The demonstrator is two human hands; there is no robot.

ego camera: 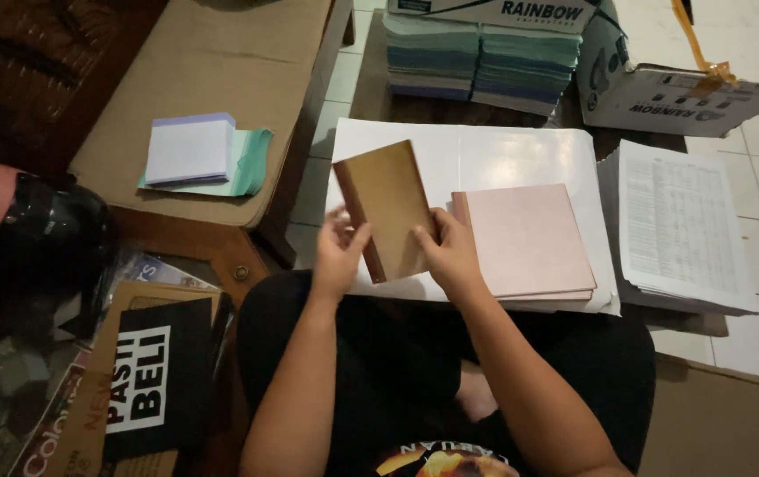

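The brown book (388, 208) is held up between both hands, tilted a little so its dark spine edge runs down toward the person's lap, over the near edge of a broad white sheet (485, 155) spread in front of them. The left hand (340, 252) grips the lower spine side, fingers curled close around the edge with the thumb on the cover; the right hand (448, 256) clasps the lower right corner, fingers pressed flat against the cover. Just beside the right hand, a short stack of pink boards (525, 240) lies flat on the same white sheet, touching the wrist side of that hand. Further right sits a pile of printed pages (675, 225), overhanging a little. Beyond the sheet stand stacks of green and blue paper (477, 57), with a white cardboard box (662, 93) tipped next to them. Off to the left, on a tan cushion (212, 71), rests a small white pad on green sheets (194, 155). Nearer, a glossy dark helmet (35, 234) sits above a brown printed carton (123, 389).
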